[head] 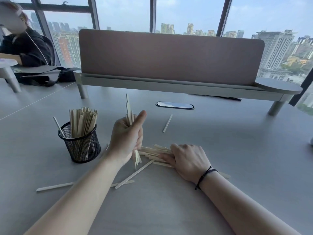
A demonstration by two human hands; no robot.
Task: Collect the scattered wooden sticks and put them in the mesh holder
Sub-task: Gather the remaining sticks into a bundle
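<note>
Pale wooden sticks [153, 154] lie in a loose pile on the grey surface [220, 150] at the centre of the frame, with a few strays: one long stick [54, 187] at lower left, one [167, 123] lying alone above the pile. The left hand [127, 138] is raised just left of centre, fingers [123, 126] curled tight around an upright bundle of sticks [129, 111], thumb stuck up. The right hand [188, 160] lies flat on the pile, fingers [166, 156] stretched out and pressed down on the sticks; a black cord [203, 177] circles its wrist. The black mesh holder [81, 145] stands left of the raised hand, already packed with upright sticks. A brown divider panel [169, 55] crosses the upper frame.
</note>
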